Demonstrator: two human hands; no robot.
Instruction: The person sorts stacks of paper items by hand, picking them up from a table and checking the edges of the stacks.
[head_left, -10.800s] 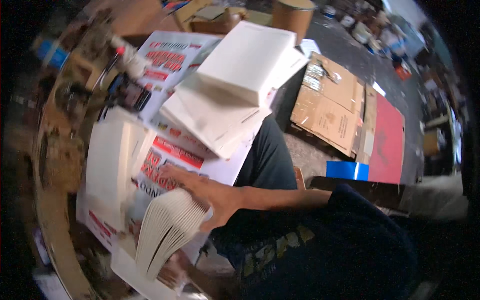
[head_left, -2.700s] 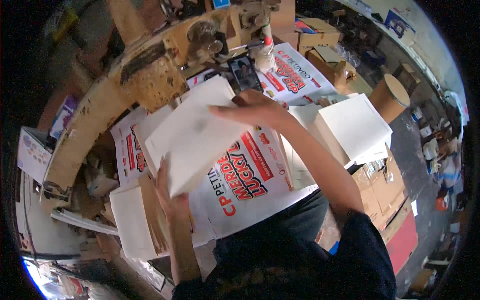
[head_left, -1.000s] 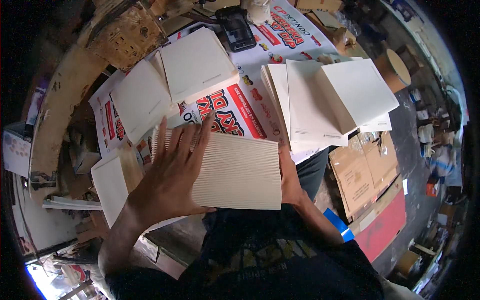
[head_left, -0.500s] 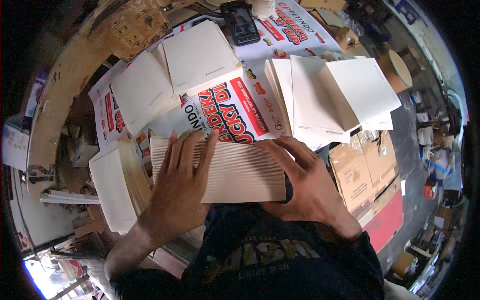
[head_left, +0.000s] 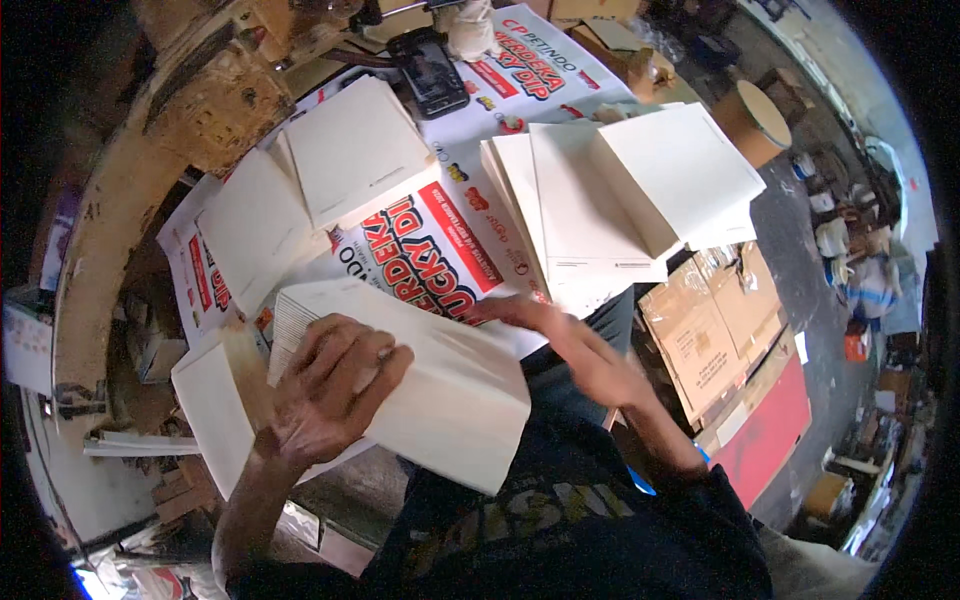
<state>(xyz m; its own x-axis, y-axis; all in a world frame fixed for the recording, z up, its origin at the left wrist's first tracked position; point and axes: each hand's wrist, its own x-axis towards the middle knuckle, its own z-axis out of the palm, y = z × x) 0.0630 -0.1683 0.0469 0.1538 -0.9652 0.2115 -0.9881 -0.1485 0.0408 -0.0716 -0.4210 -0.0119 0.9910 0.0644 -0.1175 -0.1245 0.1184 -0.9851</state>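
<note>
A thick stack of white paper sheets [head_left: 455, 385] lies slanted in front of my body, its ridged edges showing at the upper left end. My left hand [head_left: 345, 370] is closed on that left end, fingers curled over the top. Just off the stack's right side, my right hand [head_left: 570, 345] holds nothing, its fingers stretched to the left and somewhat blurred. Its fingertips are close to the far edge of the stack, and I cannot tell whether they touch it. Beside my left forearm stands another white paper stack [head_left: 212, 410].
A printed banner sheet [head_left: 445, 235] covers the table. On it are paper piles at the left [head_left: 360, 150] and right [head_left: 680, 175], and a dark phone [head_left: 430, 75] at the back. Flattened cardboard [head_left: 710, 320] and a red board [head_left: 765, 430] lie to the right.
The stack has turned from ridged edges up to a slanted position with its broad white face showing. My right hand has come off its right end; my left hand still grips the left end.
</note>
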